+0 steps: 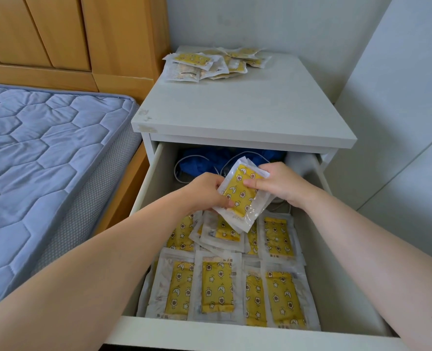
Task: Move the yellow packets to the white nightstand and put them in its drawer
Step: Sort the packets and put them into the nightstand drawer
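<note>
Grips: L grip (204, 192) + R grip (279, 183) both pinch packets (242, 196) over drawer (237, 334).
Risk: I reckon slick packets fan out, slide off rows (217, 287); loose pinch.

At nine o'clock I see a blue quilted mattress (40, 153) on a light wooden bed frame (126, 193). A panelled wooden headboard (58, 34) fills ten to eleven. Soft, even light falls on pale grey walls (285, 24), which run from twelve to three behind the white nightstand (235, 110).
</note>
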### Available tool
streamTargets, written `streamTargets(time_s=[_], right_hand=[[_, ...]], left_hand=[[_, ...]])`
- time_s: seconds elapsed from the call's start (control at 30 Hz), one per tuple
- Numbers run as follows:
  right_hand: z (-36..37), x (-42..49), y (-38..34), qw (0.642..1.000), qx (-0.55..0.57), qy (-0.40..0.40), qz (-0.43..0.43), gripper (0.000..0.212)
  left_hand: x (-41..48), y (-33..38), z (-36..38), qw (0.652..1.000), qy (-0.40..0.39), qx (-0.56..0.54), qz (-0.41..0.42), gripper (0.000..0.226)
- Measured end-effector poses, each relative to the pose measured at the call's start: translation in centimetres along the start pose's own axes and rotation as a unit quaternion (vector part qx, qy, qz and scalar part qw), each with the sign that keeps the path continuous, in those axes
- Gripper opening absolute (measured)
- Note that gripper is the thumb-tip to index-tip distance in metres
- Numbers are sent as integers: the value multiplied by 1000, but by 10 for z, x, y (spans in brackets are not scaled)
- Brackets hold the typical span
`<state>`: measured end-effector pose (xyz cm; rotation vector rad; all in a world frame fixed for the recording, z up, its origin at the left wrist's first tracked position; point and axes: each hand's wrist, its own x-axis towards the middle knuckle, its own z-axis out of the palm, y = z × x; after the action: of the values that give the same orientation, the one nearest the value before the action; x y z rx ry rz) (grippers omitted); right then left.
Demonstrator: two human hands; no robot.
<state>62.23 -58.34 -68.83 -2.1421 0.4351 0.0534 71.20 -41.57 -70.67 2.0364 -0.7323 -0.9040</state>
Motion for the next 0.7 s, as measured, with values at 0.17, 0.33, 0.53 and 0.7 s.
streamTargets(time_s=[0.17, 0.33, 0.53, 0.7], right_hand=[[-9, 7, 9, 990, -136, 12, 44, 17], [0, 2, 23, 898, -390, -146, 140, 26], [19, -4, 33, 842, -484, -180, 156, 28], [20, -3, 35, 835, -501, -177, 142, 31]], left_hand=[[1, -14, 9, 962, -14, 261, 76, 54], [7, -38, 15, 856, -113, 499, 79, 98], [9, -39, 14, 860, -104, 494, 69, 105], [11, -45, 16, 894, -116, 430, 56, 86]])
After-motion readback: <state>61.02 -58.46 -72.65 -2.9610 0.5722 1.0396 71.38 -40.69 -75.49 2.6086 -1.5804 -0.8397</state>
